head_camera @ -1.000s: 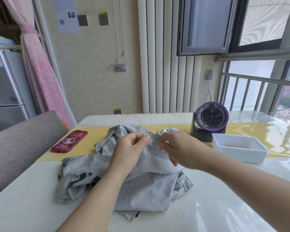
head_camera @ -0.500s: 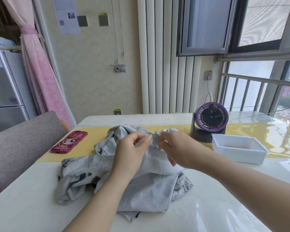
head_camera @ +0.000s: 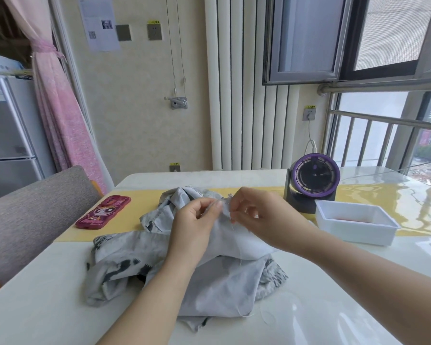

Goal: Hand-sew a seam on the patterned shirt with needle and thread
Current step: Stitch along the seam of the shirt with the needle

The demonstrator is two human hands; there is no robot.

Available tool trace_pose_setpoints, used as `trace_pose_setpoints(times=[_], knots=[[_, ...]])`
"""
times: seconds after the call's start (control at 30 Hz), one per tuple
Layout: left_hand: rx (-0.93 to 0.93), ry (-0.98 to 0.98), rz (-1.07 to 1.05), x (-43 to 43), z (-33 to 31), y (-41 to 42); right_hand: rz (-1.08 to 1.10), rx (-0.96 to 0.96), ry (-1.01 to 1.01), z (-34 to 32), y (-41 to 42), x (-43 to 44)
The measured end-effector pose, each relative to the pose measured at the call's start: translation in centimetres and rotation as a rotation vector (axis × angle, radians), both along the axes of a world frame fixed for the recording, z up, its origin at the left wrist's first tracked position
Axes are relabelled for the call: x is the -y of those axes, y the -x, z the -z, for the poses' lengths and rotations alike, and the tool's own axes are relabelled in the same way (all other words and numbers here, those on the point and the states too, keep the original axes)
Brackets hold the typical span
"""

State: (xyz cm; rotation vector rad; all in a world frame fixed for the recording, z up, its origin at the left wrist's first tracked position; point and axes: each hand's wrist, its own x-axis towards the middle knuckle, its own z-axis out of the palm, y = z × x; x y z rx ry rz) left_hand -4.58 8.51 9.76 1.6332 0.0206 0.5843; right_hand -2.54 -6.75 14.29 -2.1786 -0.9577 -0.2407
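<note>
2 hands (head_camera: 194,230) (head_camera: 266,220), shirt (head_camera: 222,290) between fingertips (head_camera: 218,205)

The table (head_camera: 47,295) carries the shirt (head_camera: 125,255), what looks like a phone (head_camera: 102,212), a fan (head_camera: 314,180) and a tray (head_camera: 353,230).

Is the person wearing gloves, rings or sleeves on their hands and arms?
No. The left grip and right grip are bare hands: no gloves, rings or watch in view. The left forearm and right forearm are bare too, with no sleeve showing.
</note>
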Motion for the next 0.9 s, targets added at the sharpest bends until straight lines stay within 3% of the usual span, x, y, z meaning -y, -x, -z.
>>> trace_pose_setpoints(times=[0.2, 0.43, 0.57, 0.67, 0.8, 0.9], knots=[[0.001, 0.073, 0.046, 0.2, -0.1, 0.1, -0.141, -0.062, 0.031, 0.1, -0.5, 0.7], [0.042, 0.018, 0.111, 0.6, -0.2, 0.7, 0.023, 0.011, -0.131, -0.8, -1.1, 0.4], [0.053, 0.013, 0.144, 0.3, -0.1, 0.8, 0.154, -0.218, -0.062, -1.1, -2.0, 1.3], [0.050, 0.011, 0.201, 0.4, 0.0, 0.8, 0.061, -0.521, -0.150, -1.0, -2.1, 1.0], [0.045, 0.023, 0.254, 0.5, 0.1, 0.9, -0.084, -0.679, -0.271, -1.4, -2.3, 0.3], [0.051, 0.006, 0.271, 0.4, 0.1, 1.0, -0.078, -0.689, -0.173, -1.8, -2.7, 0.1]])
